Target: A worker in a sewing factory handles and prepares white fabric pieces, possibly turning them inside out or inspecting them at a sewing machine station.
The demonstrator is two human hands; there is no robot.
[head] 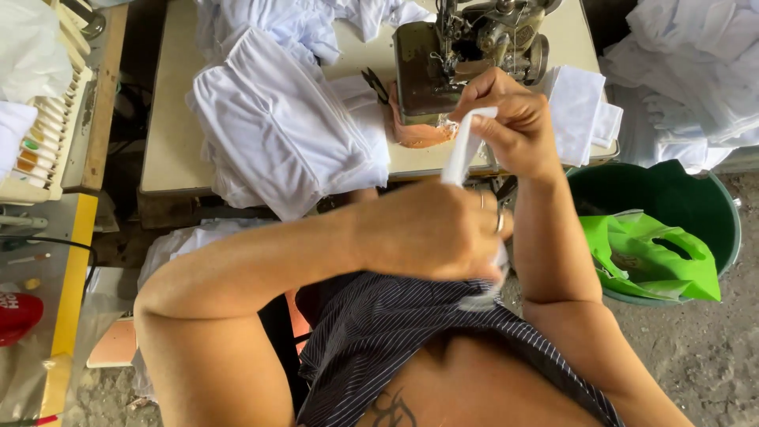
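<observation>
Mid-frame, both hands pinch a white strip (pixel 462 154), right hand (pixel 510 119) closing fingers on its top by the sewing machine (pixel 466 55), left hand (pixel 435 229) gripping below; nothing is under the needle yet.

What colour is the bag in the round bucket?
Bright green plastic bag, in the dark green bucket; clearest in the head view.

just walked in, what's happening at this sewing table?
A person sits at a sewing machine on a pale table. Both hands hold a narrow white fabric strip stretched between them: the right hand pinches its upper end close to the machine, the left hand grips the lower end near the body. A heap of white cloth lies on the table, and a green bucket holding a green bag stands to the right.
</observation>
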